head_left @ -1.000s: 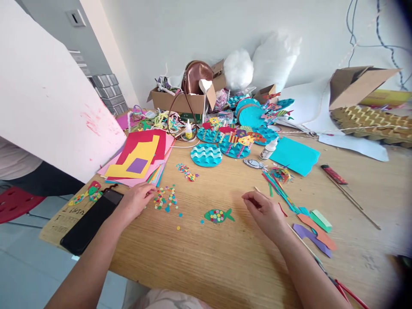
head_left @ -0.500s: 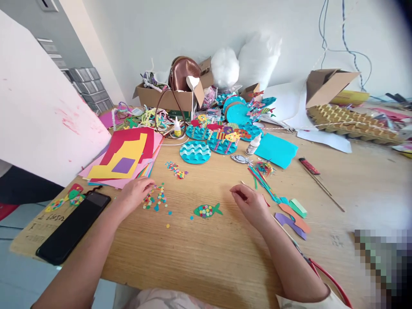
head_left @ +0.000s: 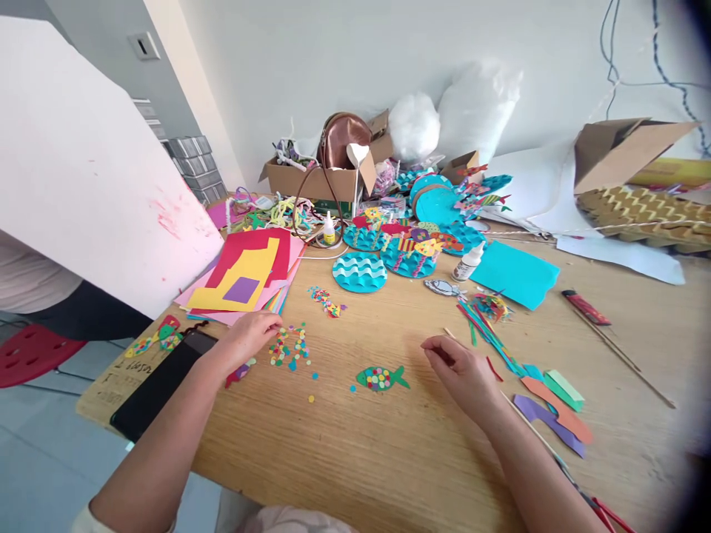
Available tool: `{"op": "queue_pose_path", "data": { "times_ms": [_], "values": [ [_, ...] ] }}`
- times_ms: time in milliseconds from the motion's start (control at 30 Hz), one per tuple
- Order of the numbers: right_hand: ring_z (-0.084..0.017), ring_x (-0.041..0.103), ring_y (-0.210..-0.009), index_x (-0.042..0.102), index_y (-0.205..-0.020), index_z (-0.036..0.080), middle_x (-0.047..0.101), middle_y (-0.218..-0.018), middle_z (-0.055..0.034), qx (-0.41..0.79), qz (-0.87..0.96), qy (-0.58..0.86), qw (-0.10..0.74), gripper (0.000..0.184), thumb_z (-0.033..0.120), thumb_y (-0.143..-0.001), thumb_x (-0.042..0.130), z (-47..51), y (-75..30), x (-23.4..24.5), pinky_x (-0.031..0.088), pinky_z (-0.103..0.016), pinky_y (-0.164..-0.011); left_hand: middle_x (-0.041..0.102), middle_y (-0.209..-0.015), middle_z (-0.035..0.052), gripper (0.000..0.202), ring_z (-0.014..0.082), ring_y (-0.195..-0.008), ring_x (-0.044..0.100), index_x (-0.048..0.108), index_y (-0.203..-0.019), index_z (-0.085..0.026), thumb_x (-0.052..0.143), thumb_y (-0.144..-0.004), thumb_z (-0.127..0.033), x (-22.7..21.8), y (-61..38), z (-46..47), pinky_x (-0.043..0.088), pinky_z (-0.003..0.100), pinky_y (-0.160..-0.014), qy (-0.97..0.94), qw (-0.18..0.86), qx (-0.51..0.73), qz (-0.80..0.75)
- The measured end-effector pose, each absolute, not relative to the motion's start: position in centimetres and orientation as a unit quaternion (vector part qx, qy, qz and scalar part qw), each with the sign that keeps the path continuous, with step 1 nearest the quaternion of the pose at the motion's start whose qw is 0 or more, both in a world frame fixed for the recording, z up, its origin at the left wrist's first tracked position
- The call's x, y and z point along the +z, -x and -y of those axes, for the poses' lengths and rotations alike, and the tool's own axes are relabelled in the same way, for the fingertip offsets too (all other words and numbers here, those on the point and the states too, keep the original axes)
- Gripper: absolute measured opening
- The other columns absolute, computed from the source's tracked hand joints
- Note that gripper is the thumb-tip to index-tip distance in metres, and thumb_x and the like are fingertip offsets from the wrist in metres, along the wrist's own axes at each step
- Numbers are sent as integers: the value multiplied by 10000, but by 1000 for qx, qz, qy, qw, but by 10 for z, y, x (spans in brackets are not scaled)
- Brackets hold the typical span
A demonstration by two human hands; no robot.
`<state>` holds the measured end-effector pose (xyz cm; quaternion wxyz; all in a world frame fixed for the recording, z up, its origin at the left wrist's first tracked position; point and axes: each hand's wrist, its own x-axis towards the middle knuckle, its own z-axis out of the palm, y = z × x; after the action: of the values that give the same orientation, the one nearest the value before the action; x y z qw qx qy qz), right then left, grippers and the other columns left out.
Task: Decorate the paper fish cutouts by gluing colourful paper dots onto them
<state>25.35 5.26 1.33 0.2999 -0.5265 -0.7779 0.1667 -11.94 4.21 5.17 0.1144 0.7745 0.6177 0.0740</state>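
My left hand (head_left: 252,334) rests low over the table with its fingertips pinched together, beside a scatter of small coloured paper dots (head_left: 292,363). Whatever those fingertips may hold is too small to make out. A green paper fish (head_left: 382,378) covered with coloured dots lies flat between my hands. To its right, my right hand (head_left: 456,368) is curled, thumb and fingers closed; their contents are hidden. Beside my left wrist a small red and purple paper piece (head_left: 240,372) partly shows. Beyond the dots lies a little pile of coloured scraps (head_left: 327,302).
Coloured paper sheets (head_left: 238,277) and a black phone (head_left: 158,389) lie left. Wavy blue discs (head_left: 360,272), a white glue bottle (head_left: 468,263) and blue paper (head_left: 516,274) stand behind. Purple and orange offcuts (head_left: 558,407), thin sticks (head_left: 622,355) and red-handled scissors (head_left: 603,514) are at right.
The view has swung left, so the whole table appears shifted right. Both hands keep nearly the same place and closed pose. The red and purple piece by my left wrist now shows.
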Motion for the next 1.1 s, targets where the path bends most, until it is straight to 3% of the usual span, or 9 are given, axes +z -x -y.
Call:
{"op": "queue_pose_path", "data": {
  "times_ms": [733, 1100],
  "values": [
    [-148, 565, -631, 563, -758, 210, 630, -708, -17, 181, 776, 529, 293, 143, 238, -790, 427, -51, -252, 18, 407, -244, -558, 593, -824, 44, 85, 178, -813, 556, 580, -779, -163, 502, -803, -141, 36, 101, -59, 403, 270, -712, -812, 26, -20, -583],
    [-145, 561, -660, 571, -776, 195, 631, -744, -24, 199, 769, 532, 294, 151, 156, -759, 427, -50, -251, 19, 399, -242, -577, 568, -795, 66, 160, 214, -798, 543, 550, -764, -148, 412, -824, -92, 31, 98, -56, 413, 310, -683, -827, -30, -42, -561]
  ]
}}
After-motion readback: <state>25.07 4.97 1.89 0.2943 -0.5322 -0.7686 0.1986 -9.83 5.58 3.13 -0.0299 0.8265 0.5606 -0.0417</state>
